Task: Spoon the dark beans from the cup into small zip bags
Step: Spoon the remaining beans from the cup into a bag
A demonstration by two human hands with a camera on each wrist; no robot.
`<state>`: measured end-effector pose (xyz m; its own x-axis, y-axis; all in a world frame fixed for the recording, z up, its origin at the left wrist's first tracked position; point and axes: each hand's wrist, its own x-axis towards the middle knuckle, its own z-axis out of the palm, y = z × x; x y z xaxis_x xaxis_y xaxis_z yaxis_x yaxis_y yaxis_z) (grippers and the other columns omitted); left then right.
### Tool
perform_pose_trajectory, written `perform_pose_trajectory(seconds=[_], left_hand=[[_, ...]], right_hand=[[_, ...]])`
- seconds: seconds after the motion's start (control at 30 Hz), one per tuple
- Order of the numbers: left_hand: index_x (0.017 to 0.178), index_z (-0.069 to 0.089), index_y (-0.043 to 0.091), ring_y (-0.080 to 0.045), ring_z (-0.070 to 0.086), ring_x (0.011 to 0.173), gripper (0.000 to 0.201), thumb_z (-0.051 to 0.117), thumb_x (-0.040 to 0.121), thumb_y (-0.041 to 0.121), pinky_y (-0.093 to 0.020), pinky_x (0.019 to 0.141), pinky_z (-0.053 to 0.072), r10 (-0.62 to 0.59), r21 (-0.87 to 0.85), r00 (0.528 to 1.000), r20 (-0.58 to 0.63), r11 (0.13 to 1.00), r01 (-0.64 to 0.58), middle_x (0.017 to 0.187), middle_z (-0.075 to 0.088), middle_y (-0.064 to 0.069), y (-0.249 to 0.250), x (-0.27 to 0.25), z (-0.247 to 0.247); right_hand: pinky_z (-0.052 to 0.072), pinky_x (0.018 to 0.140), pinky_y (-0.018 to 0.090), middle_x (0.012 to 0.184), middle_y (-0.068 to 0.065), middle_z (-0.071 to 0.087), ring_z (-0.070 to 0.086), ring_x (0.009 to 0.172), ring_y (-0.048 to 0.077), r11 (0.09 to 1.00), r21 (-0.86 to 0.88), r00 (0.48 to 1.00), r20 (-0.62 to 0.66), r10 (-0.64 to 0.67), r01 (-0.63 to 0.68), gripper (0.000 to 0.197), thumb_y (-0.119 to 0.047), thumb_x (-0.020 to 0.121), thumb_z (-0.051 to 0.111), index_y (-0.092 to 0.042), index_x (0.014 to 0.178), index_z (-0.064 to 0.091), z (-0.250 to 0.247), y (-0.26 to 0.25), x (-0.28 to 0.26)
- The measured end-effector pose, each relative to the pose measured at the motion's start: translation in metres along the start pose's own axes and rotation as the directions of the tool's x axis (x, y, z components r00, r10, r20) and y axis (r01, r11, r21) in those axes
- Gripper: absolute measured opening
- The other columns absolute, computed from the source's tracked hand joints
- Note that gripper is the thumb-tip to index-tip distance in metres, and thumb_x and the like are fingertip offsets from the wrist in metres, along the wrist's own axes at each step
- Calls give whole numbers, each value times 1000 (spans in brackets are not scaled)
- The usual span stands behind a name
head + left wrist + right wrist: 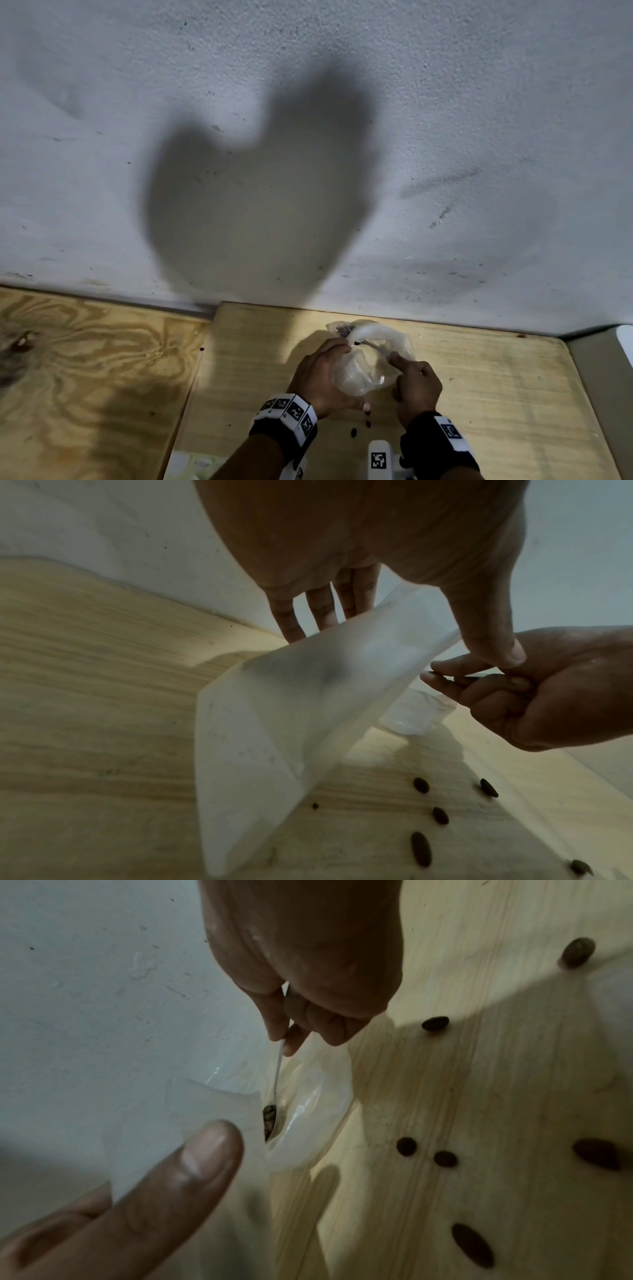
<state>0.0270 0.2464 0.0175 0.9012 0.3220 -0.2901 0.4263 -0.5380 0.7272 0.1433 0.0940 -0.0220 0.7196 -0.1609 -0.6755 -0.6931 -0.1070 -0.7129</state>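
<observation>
Translucent plastic of a small zip bag (274, 723), pinched at its mouth between thumb and fingers of the left hand (320, 375) and held up off the plywood tabletop (496, 394). Left grip: grasping the bag, thumb (178, 1172) pressed on the near lip. Right hand (416, 385) just beside the bag, fingers curled round the thin handle of a metal spoon (276, 1096); right grip clenched on that handle. Spoon bowl angled down at the bag's mouth, carrying a few dark beans (268, 1118). Clear plastic cup (373, 339) just beyond the bag, toward the white wall (308, 102), partly hidden behind both hands; contents not clear from here. Loose beans (421, 852) scattered on the tabletop beneath and on the near side of the bag, none touching it. Black-and-white marker bands (291, 411) on both wrists. Broad dark shadow (257, 205) on the wall above the bag.
</observation>
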Motion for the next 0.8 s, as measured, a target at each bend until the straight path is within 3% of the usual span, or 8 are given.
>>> perform_pose_trajectory(seconds=[0.2,0.27,0.37,0.47,0.57,0.7,0.8], left_hand=[[137,47,33,3,42,124,106,85,43,66,-24,108,39,-24,-71,1000,-16,997,23,139,38,27,4,2,-6],[135,49,34,3,43,124,107,84,40,68,-23,107,40,-51,-115,998,-23,992,48,137,40,28,3,3,-8],[132,52,32,0,49,121,108,88,36,66,-23,102,46,-103,-208,994,-32,974,94,132,47,25,0,7,-12],[128,55,29,-4,55,118,107,90,33,63,-27,99,51,-142,-287,989,-35,950,126,128,53,19,-1,12,-18],[128,56,27,-6,56,117,111,88,30,68,-31,99,51,-169,-306,985,-27,940,153,129,56,16,-2,14,-26],[130,54,27,-5,57,117,115,86,29,73,-31,100,51,-191,-301,982,-7,937,180,129,57,15,-6,16,-31],[128,55,27,-5,57,113,109,88,32,66,-27,97,51,-183,-286,983,6,942,177,124,57,16,-4,14,-34]], right_hand=[[27,44,27,59,8,43,31,49,18,999,52,999,37,0,-2,37,-9,77,81,-13,65,47,-13,-7,-3],[24,44,25,50,3,42,28,46,16,997,77,999,49,9,-12,33,-10,79,80,-13,69,49,-19,-10,-6],[23,41,23,50,5,39,27,39,15,997,83,999,35,2,-5,34,-9,80,78,-13,68,47,-26,-17,-11],[25,39,22,63,12,47,29,36,16,998,58,1000,13,-21,20,34,-7,80,77,-12,65,47,-35,-22,-14],[28,42,24,74,18,58,32,45,18,999,36,999,-8,-38,38,35,-5,78,79,-12,62,49,-44,-27,-16],[25,44,24,63,11,63,29,45,17,995,79,998,-12,-55,56,39,2,80,75,-12,59,45,-49,-36,-21],[22,46,25,64,13,63,26,43,15,990,122,998,2,-67,66,41,6,81,71,-12,57,44,-53,-44,-27]])
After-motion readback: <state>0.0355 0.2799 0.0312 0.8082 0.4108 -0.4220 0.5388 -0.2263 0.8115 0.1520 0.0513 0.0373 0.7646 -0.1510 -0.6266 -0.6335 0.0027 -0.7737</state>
